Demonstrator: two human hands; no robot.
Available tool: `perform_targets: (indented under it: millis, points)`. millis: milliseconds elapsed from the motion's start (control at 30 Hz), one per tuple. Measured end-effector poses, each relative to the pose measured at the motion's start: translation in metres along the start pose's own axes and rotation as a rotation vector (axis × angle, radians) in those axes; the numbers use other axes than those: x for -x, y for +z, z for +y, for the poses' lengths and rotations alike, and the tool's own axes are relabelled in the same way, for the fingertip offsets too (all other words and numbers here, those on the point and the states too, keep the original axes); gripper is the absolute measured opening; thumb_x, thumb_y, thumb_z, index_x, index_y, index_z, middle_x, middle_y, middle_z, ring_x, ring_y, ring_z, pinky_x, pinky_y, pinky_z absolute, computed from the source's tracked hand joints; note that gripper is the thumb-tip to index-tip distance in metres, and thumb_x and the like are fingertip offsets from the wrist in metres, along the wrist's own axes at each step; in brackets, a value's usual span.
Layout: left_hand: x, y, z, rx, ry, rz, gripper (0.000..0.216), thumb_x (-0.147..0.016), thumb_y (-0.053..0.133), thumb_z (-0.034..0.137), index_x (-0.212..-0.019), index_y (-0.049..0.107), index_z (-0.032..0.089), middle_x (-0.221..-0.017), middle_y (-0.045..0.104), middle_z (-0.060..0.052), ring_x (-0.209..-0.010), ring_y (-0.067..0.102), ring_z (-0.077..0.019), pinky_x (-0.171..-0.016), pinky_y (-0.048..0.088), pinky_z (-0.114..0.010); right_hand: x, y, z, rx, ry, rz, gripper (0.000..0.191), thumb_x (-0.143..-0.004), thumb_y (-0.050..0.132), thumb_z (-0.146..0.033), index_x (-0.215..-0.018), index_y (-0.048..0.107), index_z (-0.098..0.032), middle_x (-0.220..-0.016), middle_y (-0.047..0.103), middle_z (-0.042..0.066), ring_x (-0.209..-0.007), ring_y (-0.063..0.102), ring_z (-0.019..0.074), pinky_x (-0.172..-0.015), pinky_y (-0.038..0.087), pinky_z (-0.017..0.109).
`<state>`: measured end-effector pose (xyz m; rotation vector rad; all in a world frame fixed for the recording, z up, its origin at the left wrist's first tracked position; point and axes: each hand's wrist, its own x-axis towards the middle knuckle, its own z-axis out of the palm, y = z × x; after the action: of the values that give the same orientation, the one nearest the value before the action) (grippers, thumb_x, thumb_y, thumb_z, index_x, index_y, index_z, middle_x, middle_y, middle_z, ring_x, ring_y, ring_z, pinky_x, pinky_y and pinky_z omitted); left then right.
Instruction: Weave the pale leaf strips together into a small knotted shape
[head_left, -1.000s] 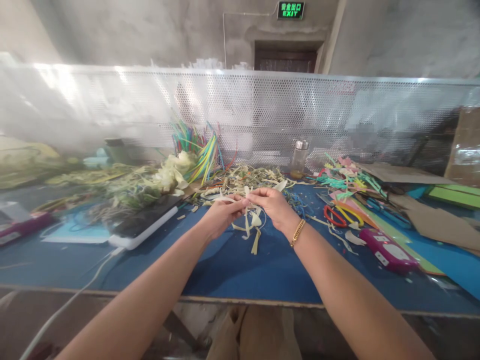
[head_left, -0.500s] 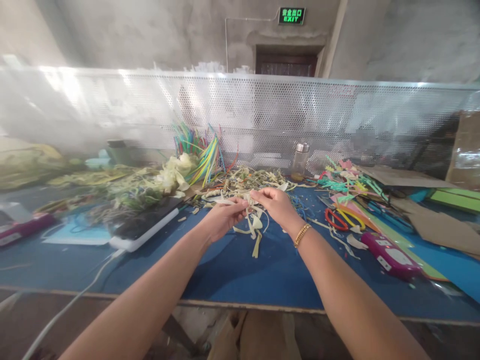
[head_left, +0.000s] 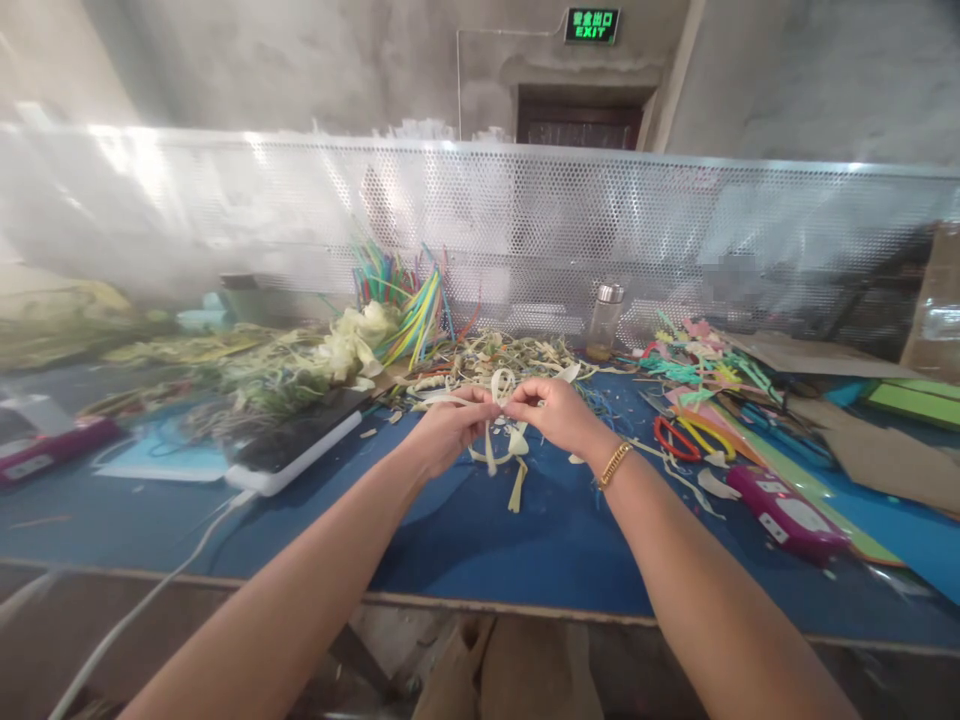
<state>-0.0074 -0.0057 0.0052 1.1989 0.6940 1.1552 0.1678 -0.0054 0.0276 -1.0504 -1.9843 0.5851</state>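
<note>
From where I stand, both hands meet over the middle of the table (head_left: 510, 560), and each is closed in a pinch on a pale strip (head_left: 503, 375). The strip rises in a small loop just above where the thumbs and fingertips come together; the exact point of the grip is covered by the fingers, so I can't make out whether there is a knot or a fold. The left hand (head_left: 456, 428) has its lower fingers curled out of sight; the right hand (head_left: 556, 418), with a gold bracelet (head_left: 615, 465) at the wrist, hides part of what lies behind it. More pale scraps (head_left: 517, 480) hang or lie just below the hands; I can't tell which of them belong to the strip.

Beyond, a heap of dry strips (head_left: 517, 352) is too tangled to pick apart. A clear bottle (head_left: 604, 322) stands behind it, before the perforated screen (head_left: 465, 200). To the left, a tangled pile (head_left: 277, 375) covers much of a white-edged slab (head_left: 300, 462), and things at the far left smear into blur. At the right, the cardboard box (head_left: 934, 310) is cut off by the edge of my view.
</note>
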Motion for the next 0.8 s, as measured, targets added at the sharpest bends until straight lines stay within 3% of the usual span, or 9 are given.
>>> perform_targets:
  millis: [200, 433, 600, 800]
  points:
    - [0.000, -0.002, 0.001, 0.030, -0.039, -0.012, 0.017, -0.066, 0.072, 0.023, -0.065, 0.058, 0.015, -0.057, 0.054, 0.002, -0.051, 0.049, -0.0065, -0.049, 0.035, -0.019, -0.001, -0.007, 0.003, -0.008, 0.020, 0.001, 0.022, -0.073, 0.063, -0.038, -0.066, 0.062, -0.017, -0.066, 0.061, 0.000, -0.060, 0.050, 0.0099, -0.061, 0.040, 0.025]
    - [-0.002, -0.005, 0.003, 0.114, -0.057, -0.023, 0.024, -0.064, 0.074, 0.014, -0.087, 0.067, 0.015, -0.083, 0.067, -0.005, -0.070, 0.060, -0.0102, -0.066, 0.047, -0.021, -0.002, -0.006, 0.012, -0.081, 0.094, 0.043, 0.021, -0.074, 0.061, -0.037, -0.072, 0.065, -0.017, -0.067, 0.064, 0.001, -0.059, 0.053, 0.0111, -0.057, 0.040, 0.025]
    - [-0.002, -0.003, 0.000, 0.008, 0.032, 0.054, 0.024, -0.062, 0.077, 0.021, -0.084, 0.068, 0.015, -0.072, 0.064, -0.002, -0.062, 0.057, -0.0082, -0.060, 0.044, -0.020, -0.003, -0.006, 0.007, -0.109, 0.074, 0.159, 0.019, -0.077, 0.059, -0.034, -0.084, 0.068, -0.019, -0.080, 0.068, 0.004, -0.070, 0.058, 0.0138, -0.066, 0.045, 0.028]
    - [-0.005, -0.005, -0.006, -0.138, 0.138, 0.110, 0.021, -0.060, 0.078, 0.027, -0.074, 0.067, 0.016, -0.066, 0.062, 0.000, -0.058, 0.053, -0.0087, -0.057, 0.041, -0.022, -0.001, -0.005, -0.003, -0.058, 0.014, 0.188, 0.017, -0.077, 0.060, -0.034, -0.078, 0.068, -0.019, -0.080, 0.068, 0.004, -0.076, 0.060, 0.0149, -0.074, 0.046, 0.030]
